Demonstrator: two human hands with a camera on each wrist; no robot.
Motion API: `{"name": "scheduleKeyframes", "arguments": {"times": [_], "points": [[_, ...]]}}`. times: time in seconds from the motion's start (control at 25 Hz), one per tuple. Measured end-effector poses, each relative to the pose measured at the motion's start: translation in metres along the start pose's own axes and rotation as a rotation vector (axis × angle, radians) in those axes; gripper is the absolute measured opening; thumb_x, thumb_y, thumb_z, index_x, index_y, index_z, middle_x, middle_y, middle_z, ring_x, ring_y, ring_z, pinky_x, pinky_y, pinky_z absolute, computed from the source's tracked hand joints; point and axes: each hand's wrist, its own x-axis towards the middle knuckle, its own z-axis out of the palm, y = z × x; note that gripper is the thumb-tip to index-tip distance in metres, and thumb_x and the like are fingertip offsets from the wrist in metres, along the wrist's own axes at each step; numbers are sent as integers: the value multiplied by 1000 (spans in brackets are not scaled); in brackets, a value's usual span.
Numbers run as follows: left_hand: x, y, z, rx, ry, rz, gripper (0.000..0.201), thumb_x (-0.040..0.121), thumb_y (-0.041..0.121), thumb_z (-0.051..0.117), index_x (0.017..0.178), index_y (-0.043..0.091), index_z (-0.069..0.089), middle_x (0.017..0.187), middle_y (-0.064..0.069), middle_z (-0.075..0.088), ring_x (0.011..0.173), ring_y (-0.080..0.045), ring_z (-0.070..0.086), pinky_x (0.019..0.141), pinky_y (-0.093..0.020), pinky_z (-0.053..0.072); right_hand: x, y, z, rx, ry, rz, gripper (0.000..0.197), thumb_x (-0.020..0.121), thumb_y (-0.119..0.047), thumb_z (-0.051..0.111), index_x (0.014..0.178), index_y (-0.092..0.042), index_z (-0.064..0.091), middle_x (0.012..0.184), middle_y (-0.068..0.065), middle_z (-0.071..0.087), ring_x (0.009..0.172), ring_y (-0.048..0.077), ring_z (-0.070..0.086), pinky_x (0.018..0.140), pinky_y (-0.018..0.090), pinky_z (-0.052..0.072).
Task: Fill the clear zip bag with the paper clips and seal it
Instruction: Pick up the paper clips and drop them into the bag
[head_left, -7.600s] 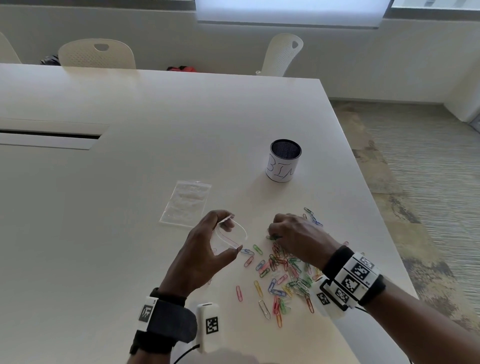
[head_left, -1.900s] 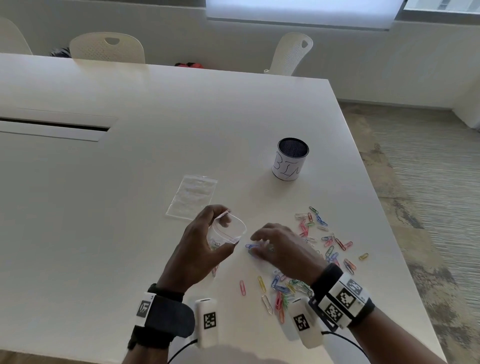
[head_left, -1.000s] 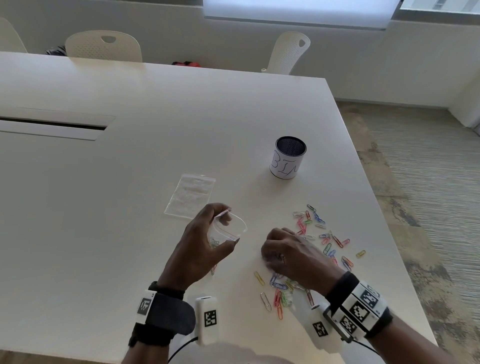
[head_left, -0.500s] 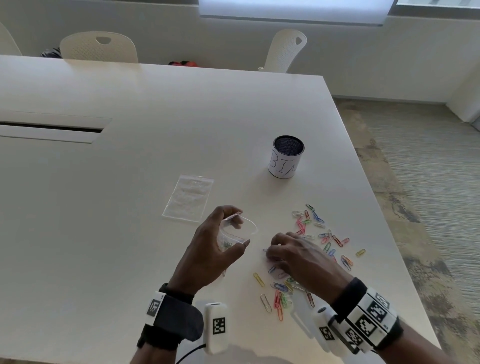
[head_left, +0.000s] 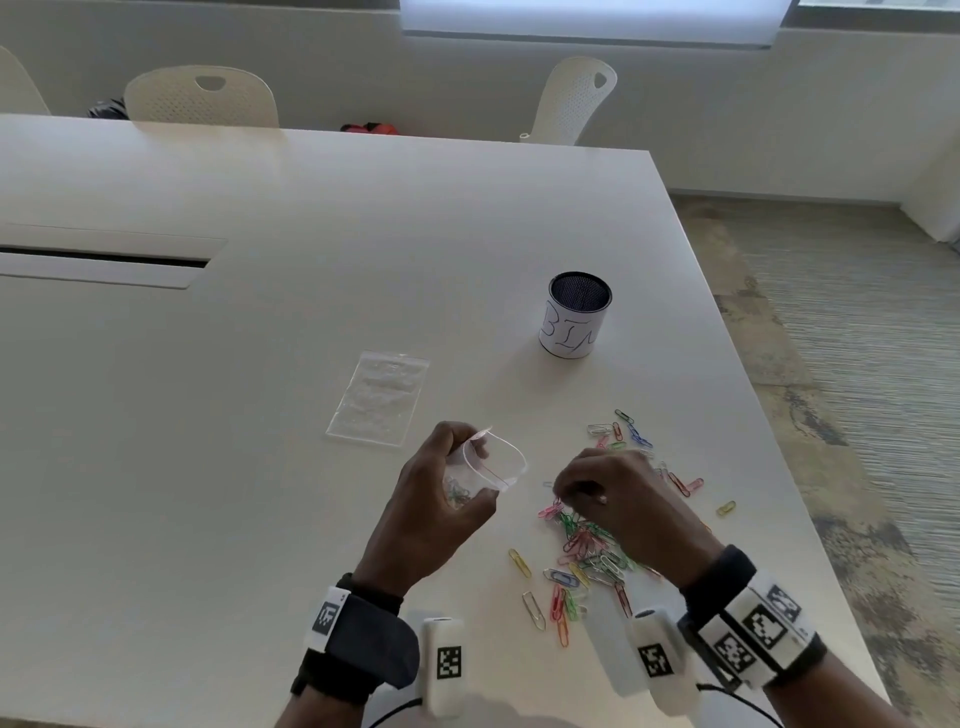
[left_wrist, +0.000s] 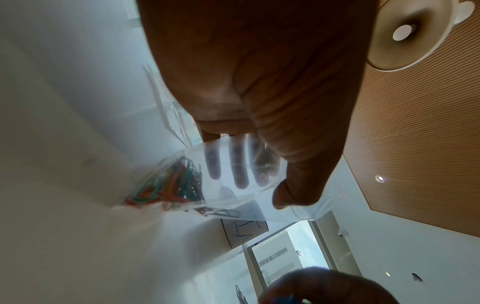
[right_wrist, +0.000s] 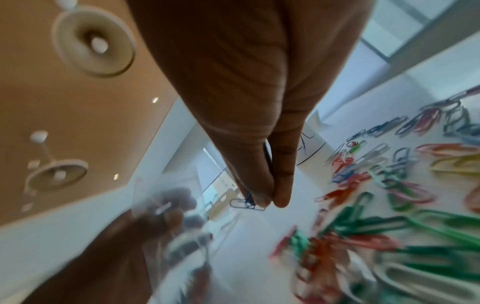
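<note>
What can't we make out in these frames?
- Clip count in the bag: left wrist view, blurred tangle.
- How many clips the right hand pinches: fingertips cover them.
- Cup contents: head view, dark inside.
- Second bag: sealed or not, too small to tell.

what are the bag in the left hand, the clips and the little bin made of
Bag: thin clear plastic film, seemingly glossy; fingers show through it in the left wrist view.
Paper clips: probably wire with a coloured coating, a few bare silver.
Bin: dark mesh inside, likely metal, wrapped in white, seemingly paper, with handwriting.
</note>
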Motion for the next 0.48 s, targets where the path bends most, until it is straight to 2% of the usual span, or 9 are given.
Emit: {"name": "scheduleKeyframes", "arguments": {"times": [0.08, 0.2, 0.32, 0.48], "points": [[0, 1, 3, -16, -8, 7, 47, 83, 9, 80, 119, 26, 54, 108, 20, 63, 102, -13, 65, 82, -19, 57, 2, -11, -16, 175, 118, 23, 12, 89, -6, 79, 97, -15, 82, 96, -6, 78, 84, 8, 75, 81, 27, 65], [2, 4, 9, -26, -28, 12, 46, 83, 9, 79, 117, 26, 53, 108, 21, 61, 101, -11, 65, 81, -19, 56, 8, -43, -33, 339, 231, -29, 13, 87, -2, 81, 95, -12, 82, 93, -5, 78, 82, 13, 77, 80, 27, 64], [3, 10, 14, -32, -44, 17, 47, 83, 7, 78, 119, 25, 53, 104, 14, 63, 92, -10, 64, 73, -16, 53, 15, -71, -33, 246, 161, -136, 9, 90, -6, 79, 96, -13, 82, 95, -5, 77, 84, 9, 76, 79, 23, 62], [3, 15, 16, -32, -39, -7, 48, 84, 3, 77, 118, 25, 52, 101, 12, 65, 86, -3, 64, 68, -10, 48, 28, -81, -20, -40, -6, -219, 17, 94, -6, 73, 105, -18, 81, 97, 0, 75, 79, 11, 72, 70, 31, 60]]}}
